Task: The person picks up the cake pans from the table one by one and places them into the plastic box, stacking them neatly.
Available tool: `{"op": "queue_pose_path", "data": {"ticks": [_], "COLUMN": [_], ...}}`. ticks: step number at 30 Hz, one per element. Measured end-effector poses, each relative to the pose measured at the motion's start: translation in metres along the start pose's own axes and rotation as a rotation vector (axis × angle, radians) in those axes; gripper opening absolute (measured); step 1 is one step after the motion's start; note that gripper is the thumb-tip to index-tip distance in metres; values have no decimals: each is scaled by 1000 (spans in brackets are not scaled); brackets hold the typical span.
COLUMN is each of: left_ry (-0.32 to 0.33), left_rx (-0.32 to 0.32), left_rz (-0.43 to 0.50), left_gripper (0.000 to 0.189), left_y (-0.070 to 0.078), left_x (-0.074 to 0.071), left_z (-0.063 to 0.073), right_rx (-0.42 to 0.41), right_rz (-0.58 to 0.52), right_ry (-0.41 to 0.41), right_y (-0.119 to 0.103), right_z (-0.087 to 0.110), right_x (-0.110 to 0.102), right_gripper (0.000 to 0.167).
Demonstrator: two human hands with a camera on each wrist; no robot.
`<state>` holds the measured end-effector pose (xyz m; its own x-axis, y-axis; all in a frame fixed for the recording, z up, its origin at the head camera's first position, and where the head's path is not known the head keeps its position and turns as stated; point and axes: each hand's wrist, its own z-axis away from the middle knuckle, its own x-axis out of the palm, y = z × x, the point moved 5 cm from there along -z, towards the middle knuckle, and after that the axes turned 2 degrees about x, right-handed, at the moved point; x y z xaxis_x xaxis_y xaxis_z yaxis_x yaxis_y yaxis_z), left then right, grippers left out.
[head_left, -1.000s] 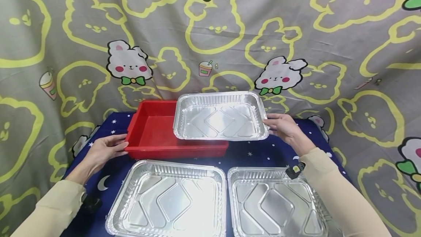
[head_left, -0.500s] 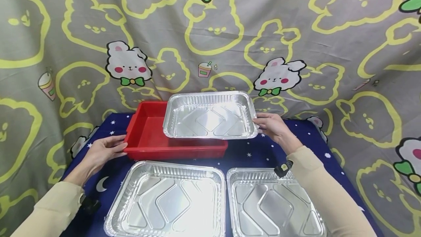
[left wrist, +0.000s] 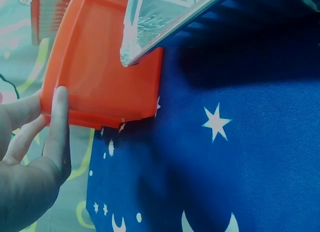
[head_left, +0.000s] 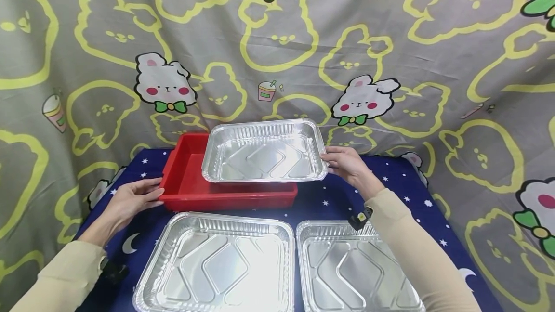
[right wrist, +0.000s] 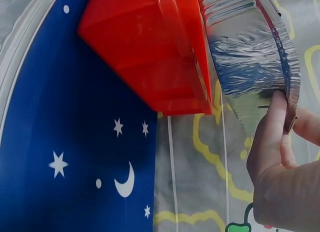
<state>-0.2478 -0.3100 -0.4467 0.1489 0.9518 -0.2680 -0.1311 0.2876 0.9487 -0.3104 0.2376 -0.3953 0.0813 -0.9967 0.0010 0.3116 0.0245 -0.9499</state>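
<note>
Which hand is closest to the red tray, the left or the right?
Left. The left hand grips the left end of the red tray, while the right hand is off to its right, holding a foil pan.

There is a way down into the left part of the red tub, while the foil pan held aloft blocks its right part. Bare table lies right of the tub; the left front pan and right front pan leave only a thin slit, and the curtain walls off the back.
</note>
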Motion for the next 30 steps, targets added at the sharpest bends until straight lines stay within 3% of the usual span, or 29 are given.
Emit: {"op": "queue_pose_path", "data": {"ticks": [30], "left_ry": [-10], "left_rx": [4], "left_rz": [2], "left_gripper": [79], "left_y": [-2], "left_x": [-1], "left_z": [-1], "right_rx": [0], "right_rz": [-43], "right_ry": [-18], "right_y": [5], "right_z": [-20], "right_x": [44], "right_gripper": [53]}}
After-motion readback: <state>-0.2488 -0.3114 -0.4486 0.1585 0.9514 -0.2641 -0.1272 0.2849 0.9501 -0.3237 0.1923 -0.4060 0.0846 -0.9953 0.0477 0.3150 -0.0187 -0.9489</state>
